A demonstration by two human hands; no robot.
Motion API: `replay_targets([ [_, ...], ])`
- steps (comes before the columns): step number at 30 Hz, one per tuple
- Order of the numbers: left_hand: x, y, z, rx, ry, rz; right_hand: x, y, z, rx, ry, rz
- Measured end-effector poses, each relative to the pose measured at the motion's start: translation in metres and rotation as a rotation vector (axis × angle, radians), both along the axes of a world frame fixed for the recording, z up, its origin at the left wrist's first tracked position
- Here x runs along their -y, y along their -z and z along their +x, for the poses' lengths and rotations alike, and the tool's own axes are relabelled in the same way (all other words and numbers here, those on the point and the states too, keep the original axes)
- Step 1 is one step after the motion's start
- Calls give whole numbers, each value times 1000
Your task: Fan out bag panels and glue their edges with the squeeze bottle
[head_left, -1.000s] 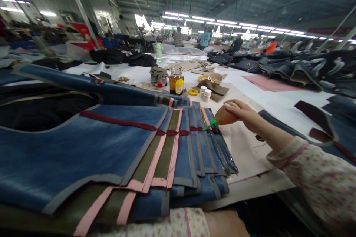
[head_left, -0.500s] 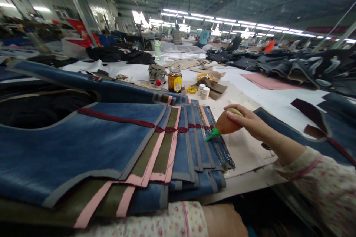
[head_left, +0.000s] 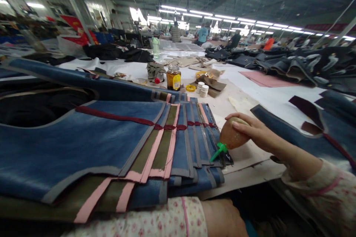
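My right hand is wrapped round a brown squeeze bottle with a green nozzle. The nozzle tip touches the near end of the rightmost strip in a fanned stack of blue leather panels edged in grey, pink and olive. A dark red band crosses the panels. Only the back of my left hand and its floral sleeve show at the bottom edge, below the stack; its fingers are hidden.
Beige paper lies under the stack's right side. Behind it stand a jar of amber liquid, a yellow lid and two small white pots. Dark blue leather pieces lie right. People work at far tables.
My right hand has drawn the bottle's nozzle toward me along the rightmost strip, from the red band down to its near end. The left hand has stayed put.
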State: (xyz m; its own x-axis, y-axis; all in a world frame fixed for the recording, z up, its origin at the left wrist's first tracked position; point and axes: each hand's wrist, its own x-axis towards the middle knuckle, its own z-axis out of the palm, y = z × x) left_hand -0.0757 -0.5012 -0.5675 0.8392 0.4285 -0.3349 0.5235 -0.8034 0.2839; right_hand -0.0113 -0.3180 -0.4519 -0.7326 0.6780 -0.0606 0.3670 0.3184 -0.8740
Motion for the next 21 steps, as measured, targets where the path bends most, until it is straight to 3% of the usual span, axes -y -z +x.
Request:
replay_targets([
  [6,6,-13,-3,-24,-33,54,6,0,6,-26,29,21],
  [13,7,-15,-5,-8,-37,74,12,-4,10,5,-17,6],
  [21,5,-20,-6,-32,-25,54,5,4,8,-105,104,102],
])
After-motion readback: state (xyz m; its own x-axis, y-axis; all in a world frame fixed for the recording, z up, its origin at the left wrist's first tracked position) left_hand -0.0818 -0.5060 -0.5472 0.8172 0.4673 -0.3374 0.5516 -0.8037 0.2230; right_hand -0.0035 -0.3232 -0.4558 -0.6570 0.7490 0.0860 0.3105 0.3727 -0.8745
